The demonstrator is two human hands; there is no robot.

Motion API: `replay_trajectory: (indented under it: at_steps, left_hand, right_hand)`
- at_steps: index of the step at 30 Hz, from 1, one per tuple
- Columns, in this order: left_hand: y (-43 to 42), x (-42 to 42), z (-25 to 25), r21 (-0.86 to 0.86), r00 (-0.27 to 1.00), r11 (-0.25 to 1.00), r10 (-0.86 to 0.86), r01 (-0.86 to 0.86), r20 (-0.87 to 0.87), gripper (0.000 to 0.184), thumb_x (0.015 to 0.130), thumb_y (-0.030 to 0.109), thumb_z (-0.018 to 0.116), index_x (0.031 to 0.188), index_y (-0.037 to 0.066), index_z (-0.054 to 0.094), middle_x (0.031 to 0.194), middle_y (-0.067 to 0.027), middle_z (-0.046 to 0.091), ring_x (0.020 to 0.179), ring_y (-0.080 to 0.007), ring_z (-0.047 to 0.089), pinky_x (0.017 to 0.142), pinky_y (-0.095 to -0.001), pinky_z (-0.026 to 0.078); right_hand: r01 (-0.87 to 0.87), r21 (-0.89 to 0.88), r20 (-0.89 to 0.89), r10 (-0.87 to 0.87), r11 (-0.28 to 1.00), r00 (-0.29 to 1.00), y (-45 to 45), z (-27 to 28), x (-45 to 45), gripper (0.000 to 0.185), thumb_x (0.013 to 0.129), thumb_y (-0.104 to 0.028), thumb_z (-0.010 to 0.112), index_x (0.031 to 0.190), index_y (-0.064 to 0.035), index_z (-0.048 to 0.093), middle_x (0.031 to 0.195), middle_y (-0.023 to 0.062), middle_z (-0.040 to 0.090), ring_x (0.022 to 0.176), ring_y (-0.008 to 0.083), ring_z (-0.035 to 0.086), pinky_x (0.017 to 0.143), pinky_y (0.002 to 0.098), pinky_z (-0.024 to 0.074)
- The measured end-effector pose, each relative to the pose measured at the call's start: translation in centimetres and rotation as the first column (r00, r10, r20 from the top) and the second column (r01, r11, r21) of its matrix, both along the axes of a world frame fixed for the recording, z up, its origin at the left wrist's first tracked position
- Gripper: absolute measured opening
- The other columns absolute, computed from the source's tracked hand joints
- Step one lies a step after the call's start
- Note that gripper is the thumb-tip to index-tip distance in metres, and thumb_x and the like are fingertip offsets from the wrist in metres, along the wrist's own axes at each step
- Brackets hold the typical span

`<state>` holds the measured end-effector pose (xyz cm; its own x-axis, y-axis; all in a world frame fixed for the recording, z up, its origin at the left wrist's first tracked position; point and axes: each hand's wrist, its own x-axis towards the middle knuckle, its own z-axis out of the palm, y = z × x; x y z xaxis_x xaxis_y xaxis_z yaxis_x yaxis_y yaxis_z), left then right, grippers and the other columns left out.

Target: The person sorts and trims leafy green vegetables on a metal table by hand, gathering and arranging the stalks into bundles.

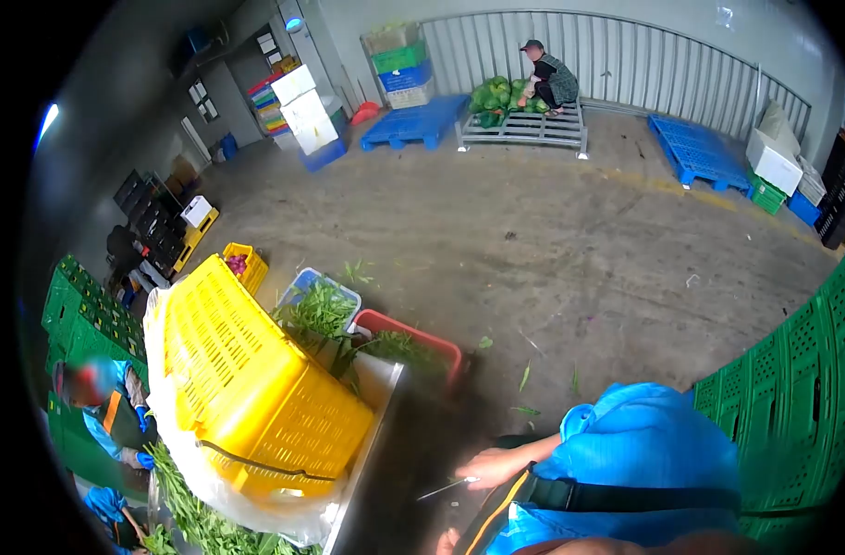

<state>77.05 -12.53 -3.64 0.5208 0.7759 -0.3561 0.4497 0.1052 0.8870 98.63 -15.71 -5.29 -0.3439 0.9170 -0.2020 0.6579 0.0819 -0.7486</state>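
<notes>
My right hand (498, 465) reaches out of a blue sleeve, closed around the pale handle of a thin knife-like tool (445, 488) pointing left. Below it, only a small part of my left hand (448, 540) shows at the bottom edge; its fingers are not clear. Left of my hands, a large yellow crate (265, 388) leans on the metal table (365, 453), with clear plastic around its side. Leafy green stems (196, 509) lie beyond the crate.
A blue tub (304, 279) and a red tub (422, 340) hold greens. Green crates (792, 398) are stacked at right. Co-workers in blue sleeves (108, 430) are at lower left. A person (554, 81) crouches by cabbages (493, 96) on a grey pallet (524, 134).
</notes>
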Motion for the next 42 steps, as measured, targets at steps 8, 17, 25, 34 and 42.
replay_trajectory:
  at_steps: [8,17,25,34,42]
  left_hand:
    - [2.7,0.1,0.0,0.000,0.999,1.000,0.029,-0.029,-0.018,0.038,0.095,0.030,0.049,0.066,0.005,0.048,0.059,-0.0016,0.045,0.056,-0.0108,0.041,0.052,-0.0298,0.034]
    - [7.8,-4.6,0.0,0.011,0.998,0.998,0.068,-0.068,-0.006,0.036,0.094,0.029,0.052,0.068,0.005,0.051,0.060,-0.0028,0.048,0.057,-0.0120,0.043,0.053,-0.0311,0.036]
    - [12.2,-11.0,1.4,-0.005,0.993,0.993,0.117,-0.117,-0.015,0.034,0.093,0.029,0.054,0.070,0.004,0.053,0.061,-0.0039,0.050,0.058,-0.0130,0.045,0.055,-0.0322,0.037]
    - [15.8,-15.8,3.1,0.038,0.988,0.987,0.155,-0.155,-0.005,0.031,0.091,0.028,0.057,0.072,0.004,0.056,0.063,-0.0052,0.052,0.059,-0.0142,0.046,0.056,-0.0335,0.039]
    - [18.3,-26.8,1.5,0.090,0.978,0.974,0.202,-0.205,0.049,0.029,0.090,0.027,0.059,0.074,0.003,0.058,0.064,-0.0063,0.054,0.061,-0.0153,0.048,0.058,-0.0346,0.041]
  right_hand:
    - [-0.106,0.075,-0.092,0.112,0.992,0.989,2.5,0.5,-3.8,0.033,0.085,-0.025,0.055,0.111,-0.0047,0.052,0.090,0.0224,0.063,0.086,0.0395,0.061,0.071,0.0485,0.0488]
    - [-0.338,0.133,-0.170,0.358,0.932,0.918,9.8,0.2,-12.7,0.033,0.085,-0.025,0.057,0.107,-0.0013,0.055,0.092,0.0235,0.064,0.085,0.0393,0.062,0.069,0.0474,0.0501]
    - [-0.462,0.110,-0.177,0.475,0.880,0.862,15.2,4.8,-19.7,0.031,0.089,-0.021,0.055,0.111,0.0013,0.054,0.099,0.0242,0.063,0.090,0.0387,0.062,0.073,0.0456,0.0519]
    - [-0.532,-0.064,-0.317,0.489,0.844,0.813,19.1,8.4,-23.8,0.036,0.089,-0.024,0.054,0.115,0.0012,0.054,0.102,0.0233,0.064,0.094,0.0374,0.062,0.077,0.0441,0.0519]
    - [-0.263,-0.109,-0.286,0.223,0.959,0.932,22.1,3.9,-33.2,0.039,0.088,-0.027,0.053,0.115,0.0007,0.055,0.101,0.0224,0.064,0.093,0.0367,0.063,0.078,0.0432,0.0519]
